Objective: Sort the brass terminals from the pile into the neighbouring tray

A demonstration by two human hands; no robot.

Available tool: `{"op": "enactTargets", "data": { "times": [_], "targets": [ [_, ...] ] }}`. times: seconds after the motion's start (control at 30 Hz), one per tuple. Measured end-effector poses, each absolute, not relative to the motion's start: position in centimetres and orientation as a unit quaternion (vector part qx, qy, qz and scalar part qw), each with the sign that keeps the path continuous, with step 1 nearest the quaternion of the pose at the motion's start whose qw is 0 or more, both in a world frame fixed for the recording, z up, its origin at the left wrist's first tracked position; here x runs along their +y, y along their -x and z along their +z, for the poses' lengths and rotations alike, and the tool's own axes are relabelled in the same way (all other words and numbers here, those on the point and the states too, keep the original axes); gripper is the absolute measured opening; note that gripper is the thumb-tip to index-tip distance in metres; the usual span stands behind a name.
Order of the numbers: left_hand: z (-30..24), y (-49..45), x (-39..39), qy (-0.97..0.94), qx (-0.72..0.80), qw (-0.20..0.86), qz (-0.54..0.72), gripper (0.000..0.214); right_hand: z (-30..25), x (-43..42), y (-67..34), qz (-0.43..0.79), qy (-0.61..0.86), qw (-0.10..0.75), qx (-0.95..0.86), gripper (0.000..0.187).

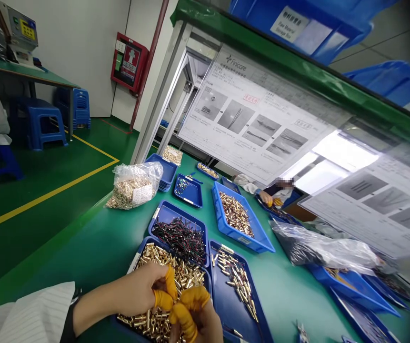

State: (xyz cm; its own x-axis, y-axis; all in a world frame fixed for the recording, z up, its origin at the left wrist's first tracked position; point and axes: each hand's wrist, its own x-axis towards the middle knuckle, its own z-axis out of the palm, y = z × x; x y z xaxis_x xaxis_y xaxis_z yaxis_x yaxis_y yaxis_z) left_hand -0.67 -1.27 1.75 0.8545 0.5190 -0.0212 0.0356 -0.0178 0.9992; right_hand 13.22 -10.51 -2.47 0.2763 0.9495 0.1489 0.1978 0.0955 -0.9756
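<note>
Left hand (133, 290) and right hand (195, 321) pinched closed, held item unclear, orange finger cots (171, 283) on, over brass terminals (186, 278); black-red wires (179, 240) at 12 o'clock.

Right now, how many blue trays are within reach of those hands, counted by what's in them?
Blue tray of gold-coloured metal terminals, under the left hand and right hand: 1
Blue tray of black-and-red wires: 1
Blue tray of long gold-coloured pins: 1
Total: 3
</note>
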Motion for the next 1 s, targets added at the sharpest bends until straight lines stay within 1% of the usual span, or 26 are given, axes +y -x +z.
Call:
{"op": "enactTargets", "data": {
  "times": [0.07, 0.13, 0.23, 0.37, 0.47, 0.57, 0.6, 0.67, 0.7, 0.73, 0.77, 0.8, 0.87, 0.9, 0.97, 1.0],
  "targets": [
    [2.0, 0.8, -1.4, -0.717, 0.201, 0.642, 0.184, 0.015, -2.0, -10.2, -13.1, 0.442, 0.519, 0.582, -0.444, 0.035],
    [2.0, 1.0, -1.6, -0.746, 0.208, 0.604, 0.187, 0.017, -1.7, -10.1, -13.1, 0.482, 0.495, 0.578, -0.435, 0.039],
    [1.9, 1.2, -1.7, -0.790, 0.224, 0.541, 0.182, 0.021, -1.5, -9.9, -13.3, 0.516, 0.481, 0.558, -0.436, 0.037],
    [1.8, 1.2, -1.7, -0.835, 0.242, 0.463, 0.174, 0.025, -1.5, -9.5, -12.9, 0.542, 0.450, 0.557, -0.440, 0.033],
    [1.8, 1.2, -2.1, -0.845, 0.236, 0.443, 0.188, 0.022, -1.2, -9.6, -12.3, 0.561, 0.450, 0.539, -0.438, 0.035],
    [1.2, 2.3, -3.0, -0.833, 0.255, 0.456, 0.185, 0.022, 0.1, -10.2, -13.1, 0.557, 0.483, 0.500, -0.454, 0.032],
    [0.7, 2.9, -3.3, -0.826, 0.257, 0.465, 0.186, 0.023, 0.7, -10.5, -14.1, 0.546, 0.503, 0.484, -0.463, 0.031],
    [-0.7, 4.5, -4.0, -0.821, 0.265, 0.462, 0.206, 0.043, 2.0, -11.0, -17.0, 0.493, 0.564, 0.457, -0.480, 0.031],
    [-1.6, 5.2, -4.2, -0.816, 0.281, 0.460, 0.207, 0.052, 2.6, -11.2, -18.8, 0.420, 0.607, 0.460, -0.493, 0.031],
    [-2.5, 5.8, -4.3, -0.822, 0.281, 0.455, 0.197, 0.056, 2.9, -11.2, -20.6, 0.335, 0.651, 0.462, -0.500, 0.029],
    [-3.3, 6.2, -4.3, -0.833, 0.271, 0.443, 0.189, 0.056, 3.1, -11.0, -22.3, 0.235, 0.700, 0.436, -0.514, 0.024],
    [-3.9, 6.3, -4.3, -0.850, 0.254, 0.424, 0.180, 0.056, 3.0, -10.7, -23.7, 0.128, 0.743, 0.383, -0.533, 0.019],
    [-4.2, 5.8, -4.2, -0.884, 0.233, 0.372, 0.161, 0.051, 2.2, -9.7, -25.0, 0.080, 0.759, 0.354, -0.540, 0.012],
    [-4.0, 5.2, -4.1, -0.897, 0.236, 0.342, 0.152, 0.045, 1.6, -8.9, -25.0, 0.075, 0.757, 0.350, -0.547, 0.013],
    [-3.0, 3.8, -3.9, -0.918, 0.253, 0.279, 0.125, 0.036, 0.3, -7.3, -23.8, 0.074, 0.746, 0.352, -0.561, 0.022],
    [-2.4, 3.0, -3.7, -0.926, 0.263, 0.249, 0.108, 0.035, -0.3, -6.6, -23.0, 0.073, 0.741, 0.353, -0.566, 0.021]
  ]
}}
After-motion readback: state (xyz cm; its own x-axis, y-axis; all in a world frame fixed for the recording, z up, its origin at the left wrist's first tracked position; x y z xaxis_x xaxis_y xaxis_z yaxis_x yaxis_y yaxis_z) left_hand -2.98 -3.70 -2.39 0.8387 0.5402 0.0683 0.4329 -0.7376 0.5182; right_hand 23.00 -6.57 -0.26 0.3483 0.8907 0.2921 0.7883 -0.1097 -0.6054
